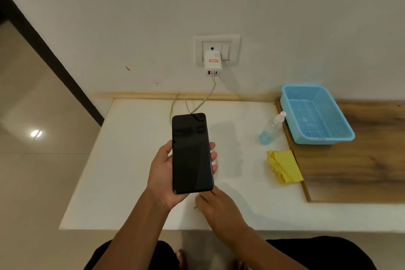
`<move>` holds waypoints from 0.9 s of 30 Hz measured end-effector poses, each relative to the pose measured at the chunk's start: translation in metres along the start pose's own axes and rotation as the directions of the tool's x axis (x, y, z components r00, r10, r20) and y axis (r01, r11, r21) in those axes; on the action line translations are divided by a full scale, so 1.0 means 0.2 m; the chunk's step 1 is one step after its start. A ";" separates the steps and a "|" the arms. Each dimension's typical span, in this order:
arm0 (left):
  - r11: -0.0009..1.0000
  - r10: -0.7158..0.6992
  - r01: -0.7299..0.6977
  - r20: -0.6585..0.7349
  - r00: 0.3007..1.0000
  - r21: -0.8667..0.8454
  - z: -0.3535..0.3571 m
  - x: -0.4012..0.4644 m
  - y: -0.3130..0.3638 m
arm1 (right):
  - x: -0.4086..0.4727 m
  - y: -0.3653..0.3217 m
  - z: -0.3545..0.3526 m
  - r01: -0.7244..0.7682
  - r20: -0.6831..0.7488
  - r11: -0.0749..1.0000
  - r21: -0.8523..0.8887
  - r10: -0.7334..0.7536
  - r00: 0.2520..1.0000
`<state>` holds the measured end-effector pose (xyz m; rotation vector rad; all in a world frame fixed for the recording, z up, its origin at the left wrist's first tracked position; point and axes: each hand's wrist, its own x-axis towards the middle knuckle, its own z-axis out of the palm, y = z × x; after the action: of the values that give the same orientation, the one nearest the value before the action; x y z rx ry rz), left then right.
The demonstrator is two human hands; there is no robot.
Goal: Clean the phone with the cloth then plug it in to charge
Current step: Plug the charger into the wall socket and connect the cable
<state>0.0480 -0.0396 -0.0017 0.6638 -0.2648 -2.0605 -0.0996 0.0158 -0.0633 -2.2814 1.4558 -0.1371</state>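
From the head view, the left hand (163,173) holds the phone (191,152) screen-up above the white tabletop (131,160), palm under it, thumb on one long edge and fingertips curled over the other, so this grip is grasping the phone. The phone's screen is dark. The right hand (215,204) sits just below the phone's near end, fingers pointed toward its bottom edge; whether that grip pinches anything cannot be told. Beyond the phone's far end, a cable (206,98) runs up to a white charger (212,62) plugged into the wall socket (217,49). To the right of the phone, well apart, lies the folded yellow cloth (285,166). Farther from the phone than the cloth are a spray bottle (271,128) and a blue basket (317,114).
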 end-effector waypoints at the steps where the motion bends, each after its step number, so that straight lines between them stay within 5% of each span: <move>1: 1.000 -0.005 0.005 0.003 1.000 0.000 -0.01 0.00 -0.01 | 0.01 0.00 -0.02 -0.020 0.001 1.000 0.001 0.020 1.000; 5: 1.000 0.007 -0.007 -0.021 1.000 0.007 -0.01 0.02 -0.02 | -0.02 0.00 -0.05 -0.100 -0.124 0.986 0.132 0.116 0.985; 9: 0.998 0.059 -0.060 -0.023 0.998 -0.027 0.00 0.05 -0.02 | -0.07 -0.03 -0.09 -0.208 -0.373 0.920 0.334 0.331 0.867; 13: 0.994 0.086 -0.088 -0.032 0.996 -0.063 0.02 0.09 -0.02 | -0.13 -0.12 -0.16 -0.302 -0.154 0.670 0.678 0.531 0.833; 20: 0.992 0.077 -0.078 -0.016 0.997 -0.103 0.09 0.12 -0.04 | -0.16 -0.25 -0.28 -0.242 0.054 0.254 0.936 0.576 0.816; 27: 0.993 0.054 -0.053 0.008 0.998 -0.103 0.11 0.13 -0.06 | -0.16 -0.28 -0.30 -0.200 -0.004 0.266 0.943 0.610 0.793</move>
<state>0.0151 -0.0567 0.0021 0.5770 -0.1799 -2.0123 -0.0852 0.0451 0.0183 -0.8885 1.5141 -1.0102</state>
